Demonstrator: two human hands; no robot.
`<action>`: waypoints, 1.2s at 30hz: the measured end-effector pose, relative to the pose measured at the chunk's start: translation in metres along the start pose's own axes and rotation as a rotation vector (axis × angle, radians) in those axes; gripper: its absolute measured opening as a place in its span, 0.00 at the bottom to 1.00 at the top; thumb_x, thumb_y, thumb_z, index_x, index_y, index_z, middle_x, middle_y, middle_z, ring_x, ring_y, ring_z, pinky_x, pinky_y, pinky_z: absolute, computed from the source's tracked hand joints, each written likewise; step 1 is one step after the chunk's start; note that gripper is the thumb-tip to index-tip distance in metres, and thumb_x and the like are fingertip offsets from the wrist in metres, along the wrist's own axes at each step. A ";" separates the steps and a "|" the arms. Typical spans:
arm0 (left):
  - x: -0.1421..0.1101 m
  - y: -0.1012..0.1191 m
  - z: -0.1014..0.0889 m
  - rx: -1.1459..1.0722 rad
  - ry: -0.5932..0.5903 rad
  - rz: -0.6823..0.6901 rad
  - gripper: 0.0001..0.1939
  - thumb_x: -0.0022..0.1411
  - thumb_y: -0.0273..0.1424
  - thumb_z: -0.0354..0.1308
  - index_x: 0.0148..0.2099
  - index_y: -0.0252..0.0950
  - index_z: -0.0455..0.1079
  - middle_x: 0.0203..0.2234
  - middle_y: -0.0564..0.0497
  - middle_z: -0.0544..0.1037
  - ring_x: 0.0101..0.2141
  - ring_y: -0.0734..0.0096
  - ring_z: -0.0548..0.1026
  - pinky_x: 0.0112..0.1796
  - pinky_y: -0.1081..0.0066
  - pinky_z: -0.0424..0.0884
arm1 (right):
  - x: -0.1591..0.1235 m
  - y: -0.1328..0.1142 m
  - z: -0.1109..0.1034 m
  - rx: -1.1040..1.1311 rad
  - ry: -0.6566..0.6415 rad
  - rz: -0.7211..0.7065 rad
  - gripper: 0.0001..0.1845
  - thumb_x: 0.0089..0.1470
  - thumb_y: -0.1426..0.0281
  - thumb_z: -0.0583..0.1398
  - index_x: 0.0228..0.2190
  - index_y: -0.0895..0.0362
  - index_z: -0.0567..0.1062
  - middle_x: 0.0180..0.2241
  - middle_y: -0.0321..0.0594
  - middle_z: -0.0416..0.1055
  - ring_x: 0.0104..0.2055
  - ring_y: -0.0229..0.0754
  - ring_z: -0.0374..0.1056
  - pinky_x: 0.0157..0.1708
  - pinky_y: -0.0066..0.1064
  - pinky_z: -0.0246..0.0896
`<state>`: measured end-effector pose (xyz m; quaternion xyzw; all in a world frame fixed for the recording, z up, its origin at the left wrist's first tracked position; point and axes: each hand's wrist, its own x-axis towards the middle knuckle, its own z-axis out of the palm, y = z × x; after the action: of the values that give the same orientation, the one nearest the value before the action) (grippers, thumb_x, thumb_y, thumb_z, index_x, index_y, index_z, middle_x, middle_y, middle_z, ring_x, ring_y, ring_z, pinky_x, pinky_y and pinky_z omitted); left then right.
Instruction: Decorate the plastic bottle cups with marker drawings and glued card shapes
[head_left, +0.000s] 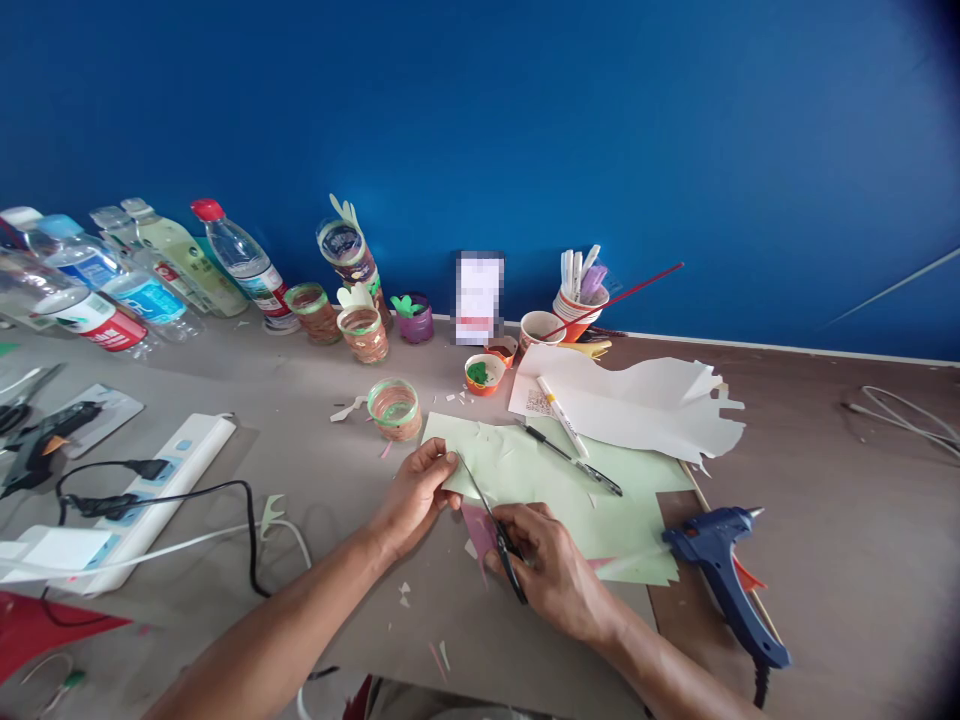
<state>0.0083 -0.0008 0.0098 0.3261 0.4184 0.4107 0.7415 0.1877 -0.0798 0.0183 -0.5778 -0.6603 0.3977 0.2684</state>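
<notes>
My left hand (418,488) pinches green paper (499,465) by its left end; my right hand (553,562) grips scissors (512,575) at the near edge.

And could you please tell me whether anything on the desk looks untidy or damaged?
Yes, mildly: the white paper has a ragged, notched right end, unlike its smooth, wavy upper edge, and small paper scraps lie loose on the desk left of the scissors.
</notes>
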 end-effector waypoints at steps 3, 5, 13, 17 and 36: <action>0.001 0.000 0.000 -0.068 -0.020 -0.039 0.16 0.51 0.39 0.70 0.32 0.34 0.68 0.23 0.57 0.70 0.19 0.84 0.64 0.19 0.81 0.62 | 0.001 -0.001 -0.002 0.042 -0.010 -0.006 0.11 0.50 0.72 0.59 0.37 0.57 0.77 0.24 0.35 0.67 0.31 0.41 0.61 0.35 0.32 0.63; 0.002 0.001 0.001 -0.097 -0.024 -0.052 0.16 0.51 0.38 0.71 0.32 0.34 0.69 0.24 0.57 0.70 0.20 0.85 0.64 0.19 0.81 0.62 | 0.002 -0.002 -0.005 0.058 -0.010 -0.001 0.10 0.50 0.71 0.59 0.36 0.57 0.77 0.22 0.34 0.65 0.30 0.40 0.60 0.34 0.31 0.63; 0.004 0.001 -0.002 -0.019 -0.008 -0.048 0.17 0.50 0.40 0.70 0.31 0.34 0.69 0.22 0.58 0.70 0.18 0.84 0.63 0.18 0.80 0.60 | 0.005 -0.004 -0.017 0.115 -0.089 -0.003 0.09 0.51 0.69 0.60 0.34 0.58 0.77 0.22 0.33 0.63 0.28 0.38 0.57 0.28 0.27 0.57; 0.004 0.002 -0.003 0.079 0.003 0.035 0.18 0.50 0.42 0.69 0.30 0.35 0.68 0.20 0.58 0.69 0.18 0.83 0.64 0.18 0.80 0.59 | 0.006 -0.003 -0.020 0.109 -0.105 0.009 0.10 0.50 0.70 0.60 0.36 0.58 0.78 0.22 0.32 0.62 0.27 0.37 0.56 0.27 0.26 0.56; 0.004 -0.001 -0.006 0.166 0.028 0.151 0.16 0.53 0.42 0.66 0.32 0.35 0.67 0.19 0.59 0.70 0.15 0.83 0.65 0.18 0.79 0.60 | 0.008 -0.002 -0.028 0.044 -0.168 0.000 0.13 0.54 0.64 0.59 0.38 0.58 0.75 0.26 0.35 0.65 0.30 0.39 0.58 0.34 0.32 0.58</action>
<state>0.0044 0.0032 0.0044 0.4111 0.4356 0.4339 0.6730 0.2080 -0.0664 0.0348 -0.5364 -0.6717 0.4589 0.2249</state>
